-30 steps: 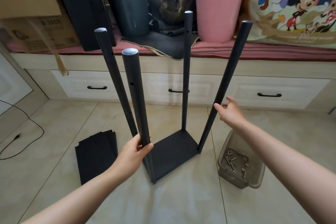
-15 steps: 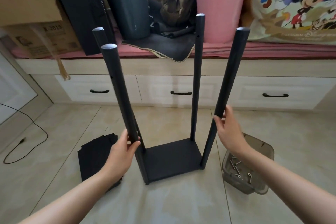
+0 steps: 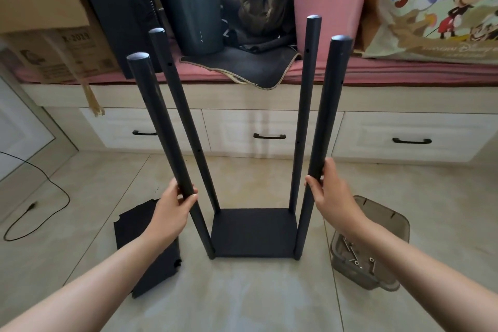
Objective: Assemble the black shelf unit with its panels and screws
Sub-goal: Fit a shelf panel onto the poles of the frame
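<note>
Since the earlier frames the right hand point(image 3: 330, 191) has gone from reaching in open air to wrapping around the near right pole point(image 3: 327, 127), and the frame has been turned so it stands square to the person instead of skewed. Left hand point(image 3: 172, 206) grips the near left pole point(image 3: 164, 132) at about the same height, fingers curled round it.

Four poles rise from the corners of the bottom panel point(image 3: 254, 232), which rests flat on the floor point(image 3: 242, 294). The two far poles stand free behind. The poles splay outward at the top, which may be only the wide lens. Small screw holes show along the far poles.

Judging by this, the step in hand is steadying and squaring the uprights after fixing the base. Next move likely calls for letting go with one hand and fetching a loose panel point(image 3: 147, 248), lying on the floor just left of the frame under the left forearm, then screws from the clear tub point(image 3: 377, 226) just right of it. That panel would need lining up with the holes while the poles are kept upright.
</note>
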A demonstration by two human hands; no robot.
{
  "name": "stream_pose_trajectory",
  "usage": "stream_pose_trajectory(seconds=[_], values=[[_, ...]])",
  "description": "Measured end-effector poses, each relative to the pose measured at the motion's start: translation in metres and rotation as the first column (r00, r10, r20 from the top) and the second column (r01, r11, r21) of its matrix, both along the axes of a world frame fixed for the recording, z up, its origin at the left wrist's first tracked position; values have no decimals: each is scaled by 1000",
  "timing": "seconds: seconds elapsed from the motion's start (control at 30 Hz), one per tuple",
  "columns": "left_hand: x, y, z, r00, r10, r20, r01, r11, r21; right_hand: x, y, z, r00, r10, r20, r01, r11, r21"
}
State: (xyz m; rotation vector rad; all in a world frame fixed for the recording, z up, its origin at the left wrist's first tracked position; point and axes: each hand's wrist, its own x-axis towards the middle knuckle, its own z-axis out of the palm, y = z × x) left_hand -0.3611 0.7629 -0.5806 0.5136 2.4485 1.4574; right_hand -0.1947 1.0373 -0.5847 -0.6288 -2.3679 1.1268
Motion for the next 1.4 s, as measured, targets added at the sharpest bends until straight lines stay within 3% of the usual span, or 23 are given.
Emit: stream_pose_trajectory(seconds=[0.37, 0.57, 0.73, 0.87, 1.07, 1.2, 1.4], values=[[-2, 0, -13, 998, 59, 22, -60, 997, 50, -26, 2, 2, 996, -82, -46, 84, 995, 46], [2, -3, -15, 996, 67, 62, -70, 997, 42, -14, 6, -10, 992, -121, 25, 119, 991, 60], [8, -13, -10, 994, 3, 112, -6, 1000, 28, -1, 0, -11, 968, -136, 212, 129, 991, 44], [11, -27, -5, 992, -8, 130, 5, 1000, 26, 7, -11, -7, 893, -127, 432, 123, 992, 37], [6, -68, -10, 991, 27, 131, -27, 1000, -6, 1, -39, 12, 840, -57, 539, 36, 998, 50], [0, -97, -21, 986, 90, 142, -88, 996, -20, -18, -69, 24, 780, 72, 622, -124, 991, 40], [-19, -146, -63, 950, 221, 222, -206, 974, -89, -71, -127, 22, 559, 337, 757, -464, 885, -52]])
